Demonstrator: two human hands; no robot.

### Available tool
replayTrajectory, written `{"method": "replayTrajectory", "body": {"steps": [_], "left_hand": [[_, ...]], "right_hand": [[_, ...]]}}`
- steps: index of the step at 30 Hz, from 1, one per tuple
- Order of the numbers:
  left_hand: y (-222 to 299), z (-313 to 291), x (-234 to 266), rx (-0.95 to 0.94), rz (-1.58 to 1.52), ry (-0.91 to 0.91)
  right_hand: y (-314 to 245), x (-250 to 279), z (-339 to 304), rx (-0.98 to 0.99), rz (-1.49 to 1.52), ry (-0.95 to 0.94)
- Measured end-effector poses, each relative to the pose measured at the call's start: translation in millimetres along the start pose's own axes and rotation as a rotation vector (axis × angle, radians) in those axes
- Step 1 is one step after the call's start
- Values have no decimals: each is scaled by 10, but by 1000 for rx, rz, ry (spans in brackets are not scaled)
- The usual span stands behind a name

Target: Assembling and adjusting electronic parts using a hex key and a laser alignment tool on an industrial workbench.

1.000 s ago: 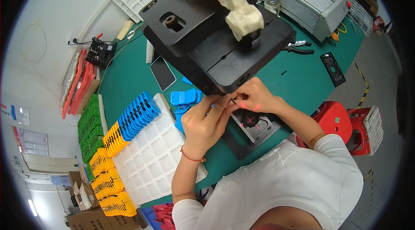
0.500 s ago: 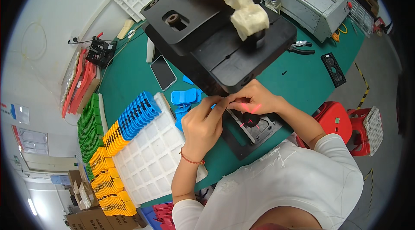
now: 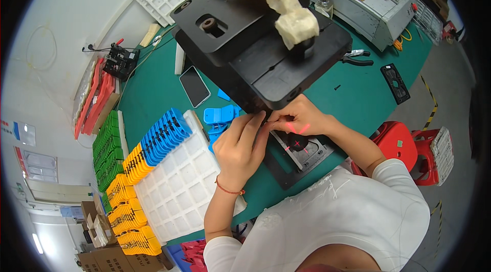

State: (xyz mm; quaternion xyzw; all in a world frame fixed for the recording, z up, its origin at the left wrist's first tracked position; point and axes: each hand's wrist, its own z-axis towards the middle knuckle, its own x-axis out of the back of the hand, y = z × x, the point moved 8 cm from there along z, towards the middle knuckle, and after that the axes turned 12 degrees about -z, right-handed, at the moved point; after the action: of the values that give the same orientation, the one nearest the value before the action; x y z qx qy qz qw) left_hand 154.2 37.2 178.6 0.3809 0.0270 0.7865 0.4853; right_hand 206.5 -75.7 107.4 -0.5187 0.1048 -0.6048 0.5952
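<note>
On my remote feed, the green worktop (image 3: pixel 358 95) spreads beneath the left grip (image 3: pixel 238 148) and right grip (image 3: pixel 303 115). A bulky black machine head (image 3: pixel 266 59) looms above and just beyond both. I see a white gridded tray (image 3: pixel 176 190) left of the left grip. The dark fixture (image 3: pixel 316 153) lies on the near side of the right grip. Both grips have fingers bent inward, nearly meeting, the tips partly hidden; I cannot tell whether either is closed on anything. Blue parts (image 3: pixel 220 115) lie just beyond the left grip, to its left. A round black piece (image 3: pixel 297 143), crossed by red light, sits in the fixture, near the right grip. A small dark screw-like piece (image 3: pixel 337 87) lies beyond the right grip, to its right.
</note>
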Motion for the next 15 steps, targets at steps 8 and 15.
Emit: {"method": "replayTrajectory", "body": {"steps": [8, 15], "left_hand": [[34, 14, -102, -31, -26, -36], [68, 21, -110, -80, -8, -108]], "right_hand": [[-1, 30, -2, -8, -54, 49], [-13, 48, -40, 48, -27, 46]]}}
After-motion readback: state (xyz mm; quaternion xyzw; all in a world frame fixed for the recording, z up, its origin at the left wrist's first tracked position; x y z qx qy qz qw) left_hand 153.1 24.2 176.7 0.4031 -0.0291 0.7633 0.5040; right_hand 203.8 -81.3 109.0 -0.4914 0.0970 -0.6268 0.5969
